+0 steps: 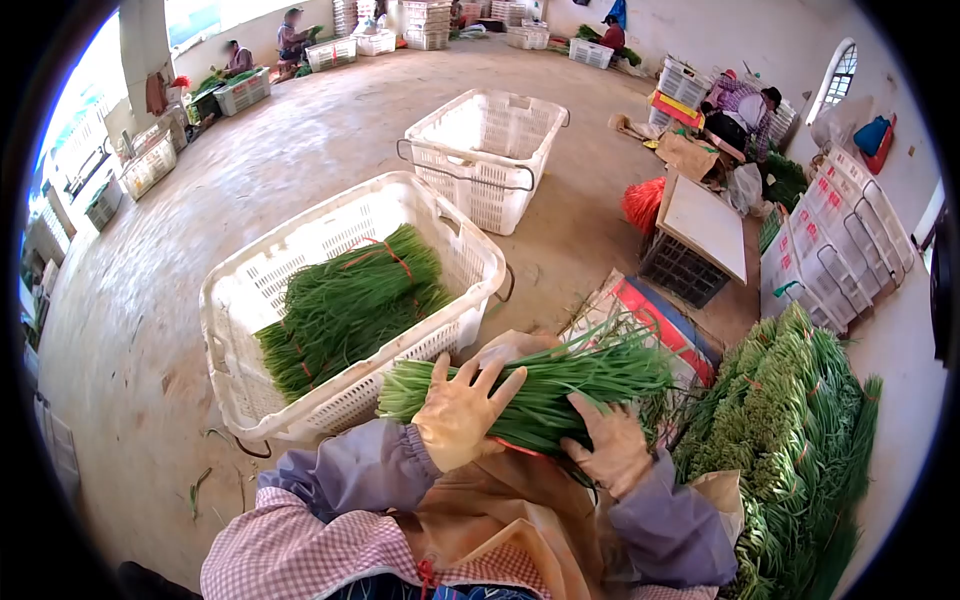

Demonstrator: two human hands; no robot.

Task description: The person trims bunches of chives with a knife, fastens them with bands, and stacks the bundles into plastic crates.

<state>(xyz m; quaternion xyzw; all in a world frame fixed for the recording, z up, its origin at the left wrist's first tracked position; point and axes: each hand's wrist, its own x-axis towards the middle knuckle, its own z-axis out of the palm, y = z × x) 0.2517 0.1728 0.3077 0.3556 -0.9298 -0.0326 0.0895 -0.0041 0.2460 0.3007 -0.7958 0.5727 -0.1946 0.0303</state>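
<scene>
A loose-leaved bunch of garlic chives (545, 385) lies across my lap, pale stem ends to the left and green leaves to the right. My left hand (462, 412), in a thin glove, rests on the stem half with its fingers spread. Over the leafy half, my right hand (612, 450), gloved too, curls its fingers and thumb about the leaves. A bit of red strip (522, 447) shows under the bunch. Just beyond, a white plastic crate (225, 300) holds tied bunches of chives (350, 300) with red bands.
A second white crate (480, 180) stands behind the first. At my right is a large pile of chives (770, 440). Past it are stacked white crates (830, 250), a board on a black crate (705, 225) and red strips (643, 203). Several people sit working farther off.
</scene>
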